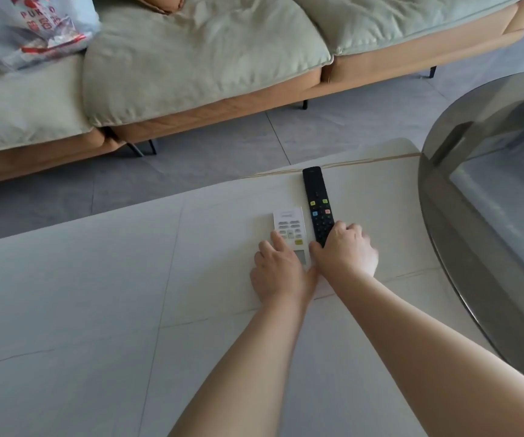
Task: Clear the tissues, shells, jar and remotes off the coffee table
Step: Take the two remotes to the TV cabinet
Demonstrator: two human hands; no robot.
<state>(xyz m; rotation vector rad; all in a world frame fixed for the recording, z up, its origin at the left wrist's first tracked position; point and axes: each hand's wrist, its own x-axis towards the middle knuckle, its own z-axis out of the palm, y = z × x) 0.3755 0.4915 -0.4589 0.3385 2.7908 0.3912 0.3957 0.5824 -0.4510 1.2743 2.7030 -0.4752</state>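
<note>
Two remotes lie side by side on the pale counter (97, 294), close to its far edge. The black remote (316, 203) reaches almost to that edge, its top end just short of the thin wooden trim line; the white remote (291, 230) sits just left of it, touching or nearly so, and is set further back from the edge.

The left hand (278, 272) lies flat and open, its fingers spread over the lower half of the white remote, covering part of its small display. The right hand (347, 250) curls over the near end of the black remote, fingers bent down around it; whether it truly grips or only rests there I cannot tell. The two hands touch at the thumbs.

Left of the hands the counter runs broad and bare toward the near edge. To the right, a round smoked-glass table (462, 247) overlaps the counter's side, near the right hand. Beyond the far edge comes grey tiled floor (223, 143), then a sofa (191, 58) with pale green cushions. A plastic bag (27, 29) on the sofa bears red letters reading "PU", the rest blurred
</note>
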